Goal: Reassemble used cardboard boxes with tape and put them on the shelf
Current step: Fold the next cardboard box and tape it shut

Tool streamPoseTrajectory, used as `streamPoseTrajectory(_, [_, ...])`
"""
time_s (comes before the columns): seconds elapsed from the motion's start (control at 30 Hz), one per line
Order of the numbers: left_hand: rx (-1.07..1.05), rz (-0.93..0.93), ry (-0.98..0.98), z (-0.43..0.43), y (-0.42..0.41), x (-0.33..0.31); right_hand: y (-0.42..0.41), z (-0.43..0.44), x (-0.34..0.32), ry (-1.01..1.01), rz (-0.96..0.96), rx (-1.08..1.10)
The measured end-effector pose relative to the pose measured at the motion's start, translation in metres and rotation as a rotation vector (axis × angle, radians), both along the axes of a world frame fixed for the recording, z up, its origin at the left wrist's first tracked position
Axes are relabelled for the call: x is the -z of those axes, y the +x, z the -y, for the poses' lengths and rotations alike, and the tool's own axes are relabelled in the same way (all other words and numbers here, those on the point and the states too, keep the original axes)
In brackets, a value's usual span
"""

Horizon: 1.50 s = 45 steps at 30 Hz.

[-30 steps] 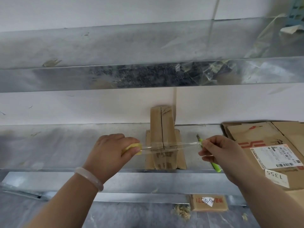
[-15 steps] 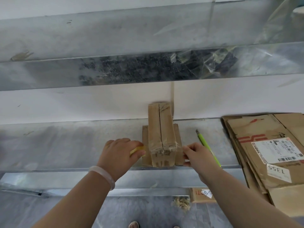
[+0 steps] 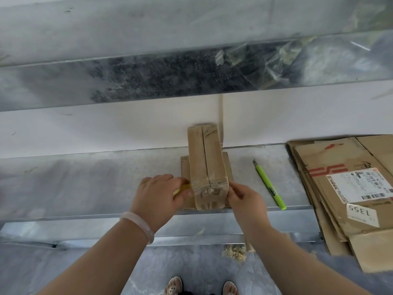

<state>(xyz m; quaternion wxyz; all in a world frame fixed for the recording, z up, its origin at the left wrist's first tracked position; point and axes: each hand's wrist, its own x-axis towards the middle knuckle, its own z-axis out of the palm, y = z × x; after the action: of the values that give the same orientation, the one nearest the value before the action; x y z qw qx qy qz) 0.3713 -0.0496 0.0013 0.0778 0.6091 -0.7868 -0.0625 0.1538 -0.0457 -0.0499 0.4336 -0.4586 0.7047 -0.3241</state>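
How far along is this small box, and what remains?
Done: tape already crosses the near end of the small box. In hand: left hand holds the tape roll on its left, right hand pinches the tape on its right. Left: probably cutting it with the green knife; the flat cartons wait.

One wide-angle camera, worn on the person's head, looks forward and down at a metal shelf (image 3: 85, 184) set against a white wall (image 3: 106, 128) — close, with the shelf inside the hands' reach. The left hand (image 3: 158, 196) and right hand (image 3: 244, 199) sit mid-frame; an upper shelf (image 3: 63, 86) spans the top, sandalled feet (image 3: 174, 285) the bottom edge.
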Motion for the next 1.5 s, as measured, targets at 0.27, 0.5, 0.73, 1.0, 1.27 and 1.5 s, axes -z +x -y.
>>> streamPoseTrajectory(0.27, [0.001, -0.015, 0.027, 0.002, 0.001, -0.001, -0.007, 0.009, -0.013, -0.742, -0.159, -0.321])
streamPoseTrajectory(0.5, [-0.006, -0.053, 0.06, 0.004, 0.002, 0.003, -0.018, 0.021, -0.003, -1.017, -0.503, -0.439])
streamPoseTrajectory(0.73, [-0.016, -0.071, 0.08, 0.004, 0.002, -0.001, -0.014, 0.023, -0.031, -1.062, -0.694, -0.57])
streamPoseTrajectory(1.0, [-0.066, -0.154, 0.142, 0.005, 0.004, 0.002, 0.012, 0.029, -0.013, -1.059, -0.526, -0.575])
streamPoseTrajectory(1.27, [-0.096, -0.206, 0.167, 0.002, 0.005, 0.001, 0.018, 0.025, -0.02, -0.927, -0.488, -0.517])
streamPoseTrajectory(1.5, [-0.108, -0.226, 0.188, 0.002, 0.003, -0.001, 0.012, 0.019, -0.028, -0.659, -0.234, -0.526])
